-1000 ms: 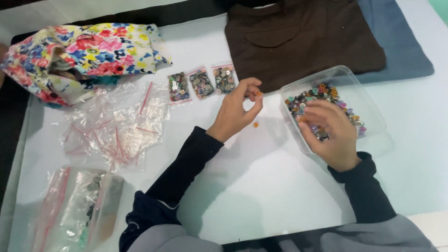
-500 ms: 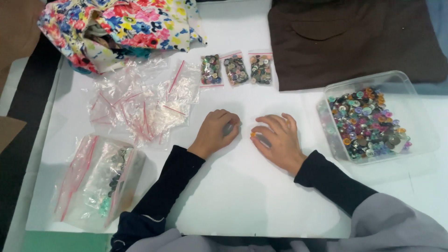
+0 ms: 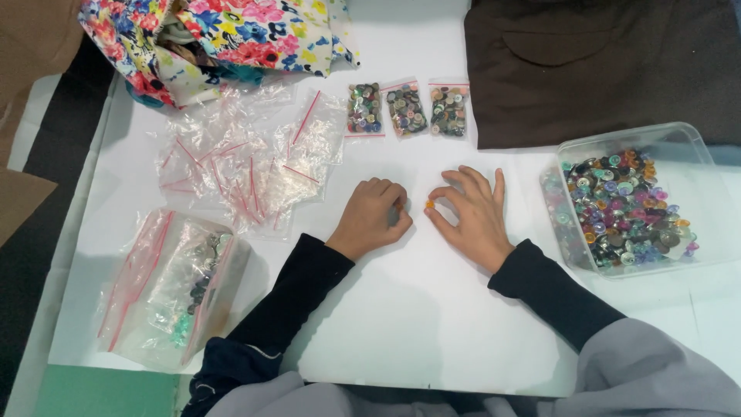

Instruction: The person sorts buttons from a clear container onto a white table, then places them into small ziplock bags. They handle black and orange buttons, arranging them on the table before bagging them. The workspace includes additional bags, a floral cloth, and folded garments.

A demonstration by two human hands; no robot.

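Head view, looking down on a white table (image 3: 432,324). Between thumb and forefinger of my right hand (image 3: 472,212) I pinch a small orange button (image 3: 429,205), low over the table, just beside my left hand (image 3: 372,216). My left hand is curled into a loose fist resting on the table; something dark shows at its fingertips, but whether they hold anything I cannot tell.

Well to the right stands a clear plastic tub (image 3: 695,147) of mixed buttons. Beyond my hands lie three small filled bags (image 3: 407,110) in a row, and to their left a loose heap of empty bags (image 3: 239,166) with red seal strips. A larger bag of buttons (image 3: 174,282) lies near my left elbow. Floral cloth (image 3: 224,38) and brown cloth (image 3: 602,69) lie at the far edge.

Handling, as I judge it: a button this small is best kept at the very fingertips with light pressure, close to the table, so that a slip costs only a short drop and not a roll.

Orientation: the button is round, so it has no long axis to speak of; it is too small here to tell whether its face lies flat or on edge.
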